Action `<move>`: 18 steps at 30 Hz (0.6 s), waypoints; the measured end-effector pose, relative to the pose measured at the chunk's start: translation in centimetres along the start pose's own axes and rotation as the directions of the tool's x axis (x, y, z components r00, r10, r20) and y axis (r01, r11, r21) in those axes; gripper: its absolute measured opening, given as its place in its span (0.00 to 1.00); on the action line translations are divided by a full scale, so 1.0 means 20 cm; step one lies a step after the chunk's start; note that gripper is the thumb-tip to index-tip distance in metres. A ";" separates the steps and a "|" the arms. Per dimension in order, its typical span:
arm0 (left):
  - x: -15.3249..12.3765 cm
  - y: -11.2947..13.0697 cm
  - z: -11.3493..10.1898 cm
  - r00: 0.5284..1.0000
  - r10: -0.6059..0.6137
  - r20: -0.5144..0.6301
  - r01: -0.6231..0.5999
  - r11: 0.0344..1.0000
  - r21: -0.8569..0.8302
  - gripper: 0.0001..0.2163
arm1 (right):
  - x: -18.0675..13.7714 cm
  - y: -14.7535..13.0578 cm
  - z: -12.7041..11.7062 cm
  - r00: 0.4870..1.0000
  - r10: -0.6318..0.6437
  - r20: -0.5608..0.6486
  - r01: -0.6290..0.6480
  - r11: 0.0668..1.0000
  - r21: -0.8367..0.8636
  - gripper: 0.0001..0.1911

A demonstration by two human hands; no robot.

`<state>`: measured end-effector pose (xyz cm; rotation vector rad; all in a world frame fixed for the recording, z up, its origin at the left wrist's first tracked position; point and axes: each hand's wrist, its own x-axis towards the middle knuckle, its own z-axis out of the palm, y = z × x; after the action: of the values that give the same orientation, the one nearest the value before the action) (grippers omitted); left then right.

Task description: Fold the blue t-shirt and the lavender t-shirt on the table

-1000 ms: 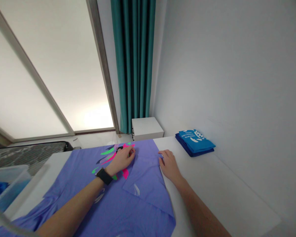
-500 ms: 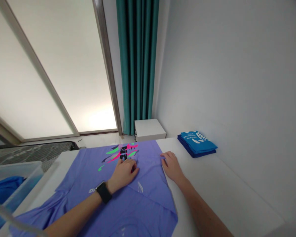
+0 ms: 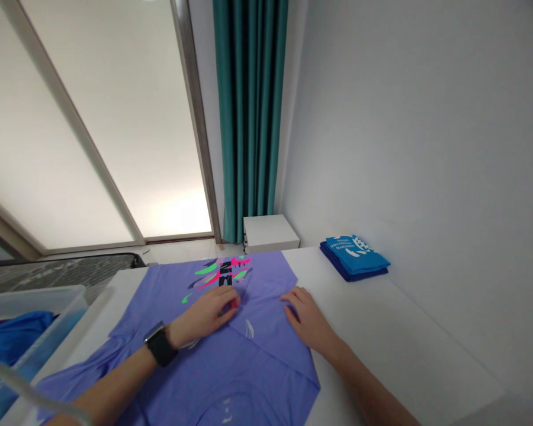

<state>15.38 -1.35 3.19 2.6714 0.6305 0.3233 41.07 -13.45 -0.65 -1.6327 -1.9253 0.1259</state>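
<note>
Two hands of ours work on a purple shirt (image 3: 222, 355), which lies spread on the near part of the white counter (image 3: 359, 331), its neckline towards us. Our left hand (image 3: 208, 310) rests on the middle of the shirt, below the bright print; its grip is loosely curled, and we cannot tell whether the fingertips pinch any cloth. Our right hand (image 3: 306, 316) is at the right edge, its grip apart, thumb clear of the fingers. The right side seems turned inward along a slanting crease while the left side lies spread, so we judge that we are folding and smoothing that right side. The next move calls, we think, for flattening the wrinkles and squaring the edge. A folded blue stack (image 3: 359, 260) sits far right, well apart from the shirt.
</note>
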 end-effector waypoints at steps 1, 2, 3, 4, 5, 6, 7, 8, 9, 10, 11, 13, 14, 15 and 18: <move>-0.02 0.00 -0.02 0.998 0.043 0.034 -0.043 0.999 -0.024 0.05 | -0.02 0.00 0.00 1.000 0.001 0.008 -0.002 1.000 0.023 0.12; -0.05 0.00 -0.03 0.995 0.078 0.063 -0.076 0.996 -0.043 0.04 | -0.04 0.00 -0.01 1.000 0.005 0.014 -0.006 0.999 0.045 0.11; -0.07 0.00 -0.04 0.992 0.100 0.081 -0.096 0.994 -0.054 0.04 | -0.06 0.00 -0.02 1.000 0.011 0.020 -0.012 0.998 0.065 0.10; -0.08 0.00 -0.04 0.990 0.108 0.089 -0.104 0.993 -0.056 0.04 | -0.08 0.00 -0.03 0.999 0.019 0.027 -0.021 0.996 0.083 0.10; -0.10 0.00 -0.03 0.990 0.111 0.089 -0.107 0.993 -0.051 0.05 | -0.11 0.00 -0.03 0.999 0.030 0.032 -0.033 0.995 0.097 0.09; -0.11 -0.01 -0.01 0.990 0.111 0.081 -0.108 0.993 -0.042 0.05 | -0.13 0.00 -0.04 0.999 0.040 0.037 -0.044 0.993 0.106 0.09; -0.11 -0.02 0.00 0.991 0.114 0.069 -0.112 0.993 -0.032 0.05 | -0.16 -0.01 -0.05 0.998 0.048 0.041 -0.052 0.993 0.110 0.09; -0.12 -0.03 0.02 0.991 0.117 0.056 -0.116 0.993 -0.020 0.05 | -0.19 -0.01 -0.05 0.998 0.052 0.041 -0.057 0.993 0.107 0.08; -0.12 -0.04 0.04 0.991 0.123 0.044 -0.123 0.992 -0.008 0.06 | -0.22 -0.01 -0.06 0.998 0.053 0.039 -0.057 0.993 0.100 0.08; -0.12 -0.05 0.06 0.991 0.127 0.032 -0.127 0.992 0.004 0.07 | -0.25 -0.02 -0.06 0.998 0.048 0.036 -0.051 0.995 0.087 0.08; -0.12 -0.06 0.08 0.992 0.128 0.020 -0.128 0.992 0.014 0.08 | -0.28 -0.03 -0.06 0.999 0.041 0.036 -0.043 0.997 0.070 0.08; -0.12 -0.07 0.10 0.992 0.123 -0.005 -0.122 0.992 0.028 0.08 | -0.33 -0.06 -0.07 0.998 0.030 0.052 -0.032 0.999 0.036 0.07; -0.13 -0.07 0.11 0.993 0.119 -0.017 -0.119 0.992 0.031 0.08 | -0.36 -0.07 -0.08 0.997 0.026 0.069 -0.028 0.999 0.020 0.06; -0.13 -0.07 0.12 0.993 0.116 -0.025 -0.116 0.993 0.032 0.08 | -0.38 -0.08 -0.08 0.996 0.024 0.091 -0.025 1.000 0.004 0.06; -0.13 -0.07 0.12 0.993 0.112 -0.038 -0.111 0.993 0.031 0.08 | -0.42 -0.11 -0.10 0.988 0.025 0.153 -0.020 0.999 -0.031 0.15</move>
<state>13.31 -2.14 0.04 2.7395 0.5014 0.4021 40.63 -22.33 -1.17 -1.7083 -2.0324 0.2398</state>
